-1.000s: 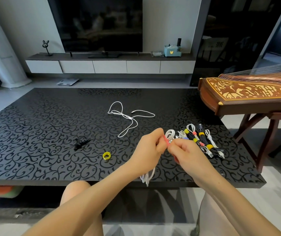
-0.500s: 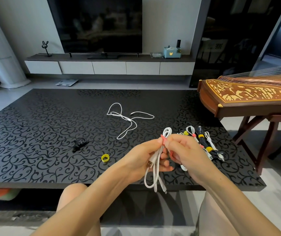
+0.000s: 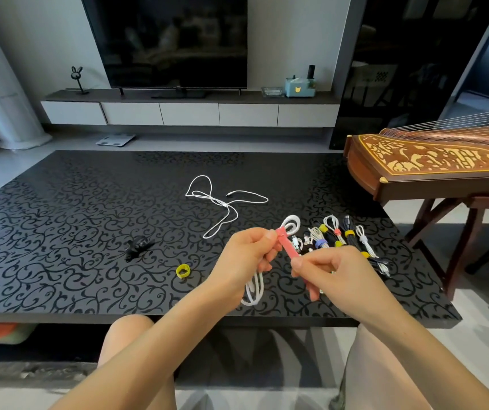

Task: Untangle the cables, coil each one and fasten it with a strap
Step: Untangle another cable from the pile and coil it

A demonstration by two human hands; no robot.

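My left hand grips a coiled white cable above the table's front edge; loops stick out above and below my fist. A pink strap runs from that coil down to my right hand, which pinches its free end. A loose white cable lies uncoiled further back on the table. A rolled yellow strap and a black strap lie to the left. Several coiled, strapped cables sit in a row to the right.
The black patterned table spreads wide to the left and back. A wooden zither on a stand juts in past the table's right edge. A TV and low cabinet stand against the far wall. My knees show under the front edge.
The pink strap, bunched between both hands before, is now pulled out straight by my right hand. The coil has been turned in my left hand and hangs less low.
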